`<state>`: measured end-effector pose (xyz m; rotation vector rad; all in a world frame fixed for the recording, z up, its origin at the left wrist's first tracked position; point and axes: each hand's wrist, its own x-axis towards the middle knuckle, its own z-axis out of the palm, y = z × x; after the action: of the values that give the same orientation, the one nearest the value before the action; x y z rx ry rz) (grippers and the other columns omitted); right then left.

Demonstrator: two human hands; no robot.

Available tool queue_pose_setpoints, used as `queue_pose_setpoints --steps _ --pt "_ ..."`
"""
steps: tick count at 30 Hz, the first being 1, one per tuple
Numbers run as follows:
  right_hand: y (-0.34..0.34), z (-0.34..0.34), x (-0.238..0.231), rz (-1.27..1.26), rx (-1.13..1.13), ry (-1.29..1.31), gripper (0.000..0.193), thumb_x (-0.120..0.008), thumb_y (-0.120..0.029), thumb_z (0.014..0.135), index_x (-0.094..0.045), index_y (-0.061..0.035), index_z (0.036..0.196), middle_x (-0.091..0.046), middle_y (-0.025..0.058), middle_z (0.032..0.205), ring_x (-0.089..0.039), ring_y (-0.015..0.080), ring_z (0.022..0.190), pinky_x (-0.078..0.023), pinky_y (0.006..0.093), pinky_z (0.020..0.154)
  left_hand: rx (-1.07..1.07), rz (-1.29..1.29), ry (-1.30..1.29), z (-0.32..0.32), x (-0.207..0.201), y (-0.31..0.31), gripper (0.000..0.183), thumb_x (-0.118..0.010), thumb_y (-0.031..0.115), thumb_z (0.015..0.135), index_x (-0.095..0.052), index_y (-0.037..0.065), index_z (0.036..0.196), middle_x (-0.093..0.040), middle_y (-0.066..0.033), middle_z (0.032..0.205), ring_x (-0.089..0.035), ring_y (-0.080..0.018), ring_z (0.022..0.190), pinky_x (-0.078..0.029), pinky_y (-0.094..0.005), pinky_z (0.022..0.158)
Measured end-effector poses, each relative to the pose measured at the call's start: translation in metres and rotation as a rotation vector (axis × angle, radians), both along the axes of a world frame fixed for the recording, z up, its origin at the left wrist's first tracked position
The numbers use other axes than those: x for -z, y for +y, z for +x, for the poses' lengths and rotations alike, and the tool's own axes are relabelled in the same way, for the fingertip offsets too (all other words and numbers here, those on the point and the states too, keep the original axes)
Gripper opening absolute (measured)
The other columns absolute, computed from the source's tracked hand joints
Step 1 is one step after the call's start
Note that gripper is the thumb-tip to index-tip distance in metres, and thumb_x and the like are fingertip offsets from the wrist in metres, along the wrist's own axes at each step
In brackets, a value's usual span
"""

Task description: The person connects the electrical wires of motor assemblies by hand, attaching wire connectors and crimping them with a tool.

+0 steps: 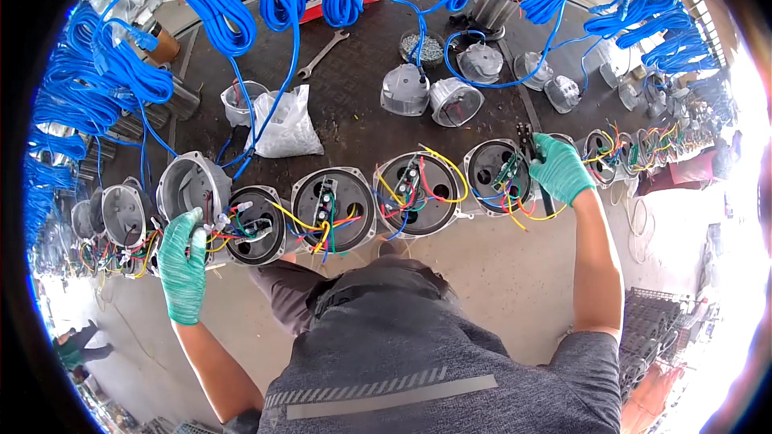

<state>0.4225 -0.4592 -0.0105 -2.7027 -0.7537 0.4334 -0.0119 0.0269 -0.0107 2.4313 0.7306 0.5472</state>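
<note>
Grey cup-shaped housing (pixel 191 175) at near edge of table (pixel 354 112), left of black-faced round housing (pixel 254 202); left hand (pixel 183 265) at its rim by leads (pixel 222 227), grip unclear; right hand (pixel 563 170) clamped on black plier-like tool (pixel 526 141); best steady rim, leave leads slack, tool clear of them

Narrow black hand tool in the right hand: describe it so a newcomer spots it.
From the wide dark workbench, follow the row of round grey metal housings rightward along its near edge to the green-gloved right hand. The narrow black hand tool shows both above and below that hand's fingers. Its slim, elongated black shape sets it apart from the round housings around it.
</note>
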Motion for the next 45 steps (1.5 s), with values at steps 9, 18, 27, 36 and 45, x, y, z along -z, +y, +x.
queue_pose_setpoints --steps 9,18,27,36,45 --pt "0.004 -0.019 -0.061 0.258 0.177 -0.688 0.051 -0.062 -0.005 0.097 -0.064 -0.0002 0.148 -0.071 0.0197 0.143 -0.069 0.0317 0.13 -0.051 0.0414 0.114 0.173 0.386 0.255 -0.008 -0.024 0.001 0.06 -0.087 0.009 0.075 -0.073 0.008 0.133 -0.071 -0.0149 0.128 -0.062 -0.0402 0.132 -0.046 -0.0505 0.117" --pt "-0.065 -0.028 -0.056 0.9 0.349 -0.242 0.047 -0.06 -0.007 0.111 -0.056 0.0003 0.157 -0.07 0.0037 0.127 -0.061 0.0089 0.095 -0.052 0.0266 0.084 0.186 0.446 0.342 0.005 -0.012 0.022 0.037 -0.077 0.005 0.083 -0.077 0.008 0.12 -0.073 -0.0113 0.113 -0.068 -0.0341 0.116 -0.054 -0.0449 0.103" --pt "-0.028 -0.082 -0.054 1.72 0.276 0.3 0.051 -0.056 -0.013 0.109 -0.05 0.0001 0.158 -0.068 0.0157 0.135 -0.057 0.0101 0.09 -0.046 0.0195 0.057 0.089 0.776 0.372 0.013 0.01 0.029 0.03 -0.071 0.01 0.084 -0.079 0.007 0.112 -0.074 -0.0082 0.119 -0.065 -0.0293 0.128 -0.052 -0.0434 0.111" --pt "0.012 -0.094 -0.05 1.783 0.066 0.929 0.056 -0.055 -0.015 0.11 -0.042 0.0014 0.161 -0.066 0.0207 0.134 -0.05 0.0084 0.064 -0.037 0.0191 0.035 0.007 0.62 0.042 0.016 -0.031 -0.026 0.041 -0.069 -0.003 0.085 -0.077 0.006 0.125 -0.074 -0.0136 0.123 -0.066 -0.0367 0.124 -0.053 -0.0474 0.108" --pt "0.05 -0.121 -0.071 1.296 0.22 0.192 0.041 -0.069 -0.026 0.107 -0.066 -0.0035 0.141 -0.067 0.0068 0.084 -0.049 0.0084 0.051 -0.038 0.0247 0.046 0.193 -0.099 -0.076 0.045 0.008 -0.119 0.038 -0.079 -0.001 0.091 -0.076 0.005 0.128 -0.076 -0.0113 0.112 -0.075 -0.0238 0.095 -0.059 -0.0342 0.086"
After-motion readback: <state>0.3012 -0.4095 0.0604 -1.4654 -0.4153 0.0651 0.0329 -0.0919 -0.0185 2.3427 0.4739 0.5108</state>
